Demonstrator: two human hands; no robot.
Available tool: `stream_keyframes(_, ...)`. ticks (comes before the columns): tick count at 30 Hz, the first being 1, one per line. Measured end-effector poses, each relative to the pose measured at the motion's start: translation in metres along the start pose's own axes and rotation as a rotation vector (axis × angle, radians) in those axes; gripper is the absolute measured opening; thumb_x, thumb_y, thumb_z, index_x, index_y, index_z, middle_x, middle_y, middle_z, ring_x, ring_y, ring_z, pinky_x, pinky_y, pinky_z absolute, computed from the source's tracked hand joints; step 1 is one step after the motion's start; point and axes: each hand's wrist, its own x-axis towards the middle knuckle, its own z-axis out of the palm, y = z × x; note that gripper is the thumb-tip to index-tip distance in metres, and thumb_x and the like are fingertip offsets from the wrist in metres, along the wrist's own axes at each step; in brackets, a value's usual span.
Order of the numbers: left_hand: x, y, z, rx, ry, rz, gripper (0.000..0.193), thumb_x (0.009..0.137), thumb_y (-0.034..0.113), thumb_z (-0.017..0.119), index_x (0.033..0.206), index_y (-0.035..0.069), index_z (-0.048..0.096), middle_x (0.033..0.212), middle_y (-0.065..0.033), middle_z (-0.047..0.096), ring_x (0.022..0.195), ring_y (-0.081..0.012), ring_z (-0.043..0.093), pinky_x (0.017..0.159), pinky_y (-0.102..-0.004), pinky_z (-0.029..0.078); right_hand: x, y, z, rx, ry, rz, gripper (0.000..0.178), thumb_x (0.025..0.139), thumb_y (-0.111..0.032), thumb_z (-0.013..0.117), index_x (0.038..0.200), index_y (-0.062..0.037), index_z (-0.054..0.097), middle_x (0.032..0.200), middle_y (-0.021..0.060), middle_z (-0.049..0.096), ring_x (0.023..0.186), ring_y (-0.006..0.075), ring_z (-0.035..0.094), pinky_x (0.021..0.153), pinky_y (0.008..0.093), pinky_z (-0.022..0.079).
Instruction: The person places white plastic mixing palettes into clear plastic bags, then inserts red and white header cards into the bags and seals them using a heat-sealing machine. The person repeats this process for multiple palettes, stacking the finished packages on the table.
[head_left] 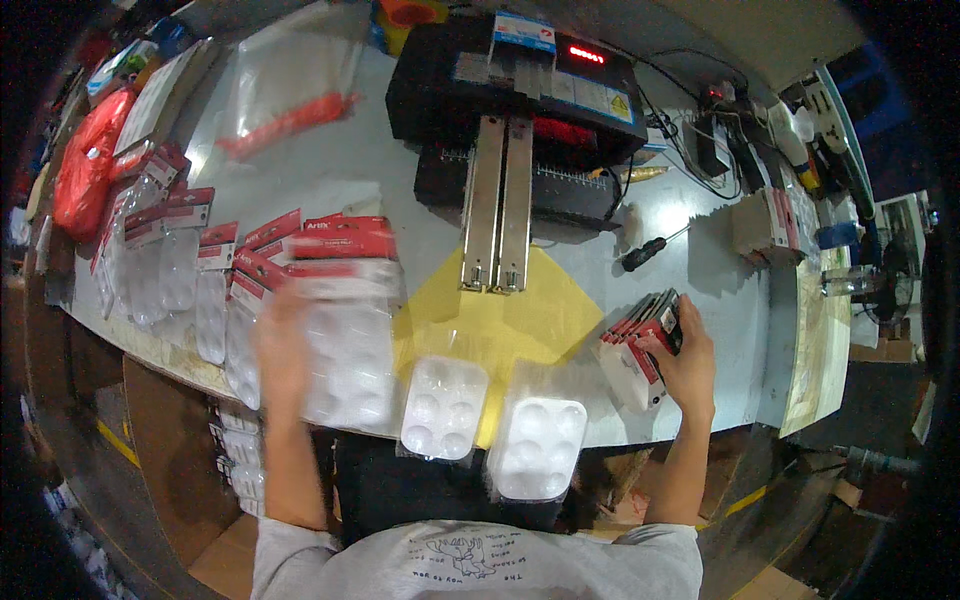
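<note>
My right hand point(688, 358) is wrapped around a stack of folded red, white and black header cards point(632, 365) at the right of the bench. Motion smears my left hand point(283, 335), so its fingers do not show clearly. It is beside bagged white palettes point(345, 345) topped with red header cards point(345, 238). Between my hands, by the near edge, lie a white paint palette with round wells point(442, 410) and a thicker-looking white palette point(541, 448), both in clear bags. Past them, a yellow sheet point(550, 315) lies beneath the metal rails point(498, 200) of a black machine point(440, 90).
More carded palettes point(165, 265) crowd the left edge near a red plastic bundle point(90, 165). Clear plastic bags point(295, 75) lie behind. On the right are a screwdriver point(655, 250), another card stack point(770, 225) and loose cables point(690, 165).
</note>
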Motion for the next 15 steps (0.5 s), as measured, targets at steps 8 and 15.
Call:
stream_keyframes(8, -0.056, 0.019, 0.032, 0.611, 0.031, 0.538, 0.033, 0.076, 0.024, 0.067, 0.093, -0.003, 0.059, 0.108, -0.0194, 0.047, 0.101, -0.0363, 0.045, 0.085, -0.045, 0.038, -0.015, 0.017, 0.005, -0.086, -0.081, -0.08, 0.111, 0.052, -0.047, 0.08, 0.137, 0.0019, 0.029, 0.145, 0.0187, 0.027, 0.136, 0.031, 0.024, 0.106, 0.0469, 0.02)
stream_keyframes(15, -0.071, -0.004, 0.063, 0.473, -0.22, 0.579, 0.024, 0.069, 0.015, 0.07, 0.08, -0.001, 0.055, 0.104, -0.0174, 0.047, 0.097, -0.036, 0.045, 0.081, -0.045, 0.038, -0.011, 0.018, 0.009, 0.12, 0.135, -0.078, 0.074, 0.057, -0.031, 0.082, 0.121, -0.0046, 0.055, 0.127, 0.0177, 0.052, 0.117, 0.0312, 0.051, 0.093, 0.0356, 0.042)
